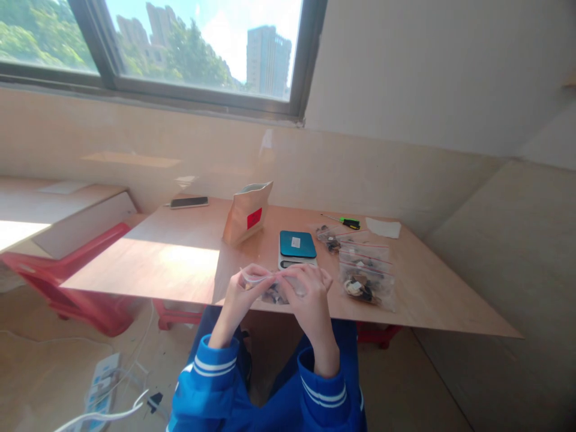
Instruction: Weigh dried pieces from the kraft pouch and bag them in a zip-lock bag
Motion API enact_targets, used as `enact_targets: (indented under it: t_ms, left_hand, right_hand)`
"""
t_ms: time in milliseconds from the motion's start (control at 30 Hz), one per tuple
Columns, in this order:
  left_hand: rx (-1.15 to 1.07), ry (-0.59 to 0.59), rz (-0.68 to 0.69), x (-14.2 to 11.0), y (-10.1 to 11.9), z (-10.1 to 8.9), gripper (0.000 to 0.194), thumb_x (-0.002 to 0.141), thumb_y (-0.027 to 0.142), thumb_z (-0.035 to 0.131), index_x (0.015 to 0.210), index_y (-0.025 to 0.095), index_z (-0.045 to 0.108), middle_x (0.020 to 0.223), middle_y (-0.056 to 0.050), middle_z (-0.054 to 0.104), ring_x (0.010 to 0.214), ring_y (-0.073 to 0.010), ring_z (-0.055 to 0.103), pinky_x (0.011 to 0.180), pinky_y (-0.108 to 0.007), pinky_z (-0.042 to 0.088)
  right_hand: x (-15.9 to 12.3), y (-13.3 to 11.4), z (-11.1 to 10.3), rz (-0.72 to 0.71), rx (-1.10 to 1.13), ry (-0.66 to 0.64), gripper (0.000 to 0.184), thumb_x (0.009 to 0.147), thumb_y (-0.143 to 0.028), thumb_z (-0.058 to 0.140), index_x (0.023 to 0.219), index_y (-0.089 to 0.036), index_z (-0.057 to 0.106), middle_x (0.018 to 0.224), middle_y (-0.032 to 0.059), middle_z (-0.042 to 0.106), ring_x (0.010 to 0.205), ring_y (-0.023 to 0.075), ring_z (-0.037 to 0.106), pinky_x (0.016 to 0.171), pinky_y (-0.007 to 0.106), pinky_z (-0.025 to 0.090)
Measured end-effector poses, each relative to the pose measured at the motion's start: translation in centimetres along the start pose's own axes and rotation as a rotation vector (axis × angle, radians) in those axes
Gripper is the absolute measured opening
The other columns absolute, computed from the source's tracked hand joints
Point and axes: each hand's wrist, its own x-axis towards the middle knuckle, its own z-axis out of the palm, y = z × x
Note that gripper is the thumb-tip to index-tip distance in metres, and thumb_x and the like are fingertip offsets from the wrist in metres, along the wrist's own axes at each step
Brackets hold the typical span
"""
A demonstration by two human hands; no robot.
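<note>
Both my hands are raised over the near edge of a plywood table (pixel 180 258) and pinch the top strip of a small clear zip bag (pixel 270 287) with dark small parts hanging in it. My left hand (pixel 243 294) grips the bag's left end, fingers closed. My right hand (pixel 308 294) grips its right end, fingers curled over the seal. Just behind the hands sits a small scale with a teal top (pixel 297 246).
Several filled clear zip bags (pixel 366 273) lie right of the scale. A kraft pouch with a red label (pixel 247 213) stands behind it. A phone (pixel 189 202), a green-handled screwdriver (pixel 348 222) and white paper (pixel 383 227) lie at the back. Red stools (pixel 67 282) and cables (pixel 105 384) are on the floor at left.
</note>
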Motion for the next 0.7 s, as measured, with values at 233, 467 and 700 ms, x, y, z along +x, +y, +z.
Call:
enact_targets:
  t_ms: [233,467,700]
  left_hand:
    - [-0.03,0.013,0.042,0.01,-0.13,-0.21,0.024,0.07,0.035,0.075,0.073,0.016,0.062,0.071,-0.001,0.065,0.068,-0.0144,0.062,0.062,-0.023,0.048]
    - [0.025,0.032,0.052,0.1,-0.33,-0.13,0.021,0.07,0.035,0.074,0.076,0.015,0.068,0.077,-0.003,0.066,0.073,-0.0173,0.064,0.066,-0.025,0.05]
    - [0.043,0.057,0.072,0.04,-0.15,0.08,0.017,0.068,0.033,0.075,0.072,0.016,0.07,0.07,-0.002,0.069,0.068,-0.0174,0.064,0.064,-0.026,0.051]
  right_hand:
    - [-0.14,0.11,0.43,0.012,-0.036,0.039,0.011,0.087,-0.018,0.06,0.077,-0.023,0.063,0.083,-0.0009,0.069,0.087,0.0208,0.055,0.091,0.037,0.025]
    - [-0.21,-0.18,0.87,0.054,-0.069,0.039,0.015,0.087,-0.014,0.053,0.075,-0.022,0.059,0.081,0.0,0.067,0.086,0.0213,0.053,0.092,0.038,0.026]
    - [-0.16,-0.57,0.41,0.041,0.031,-0.111,0.006,0.089,-0.024,0.055,0.093,-0.024,0.06,0.094,0.0003,0.069,0.095,0.0214,0.055,0.095,0.038,0.022]
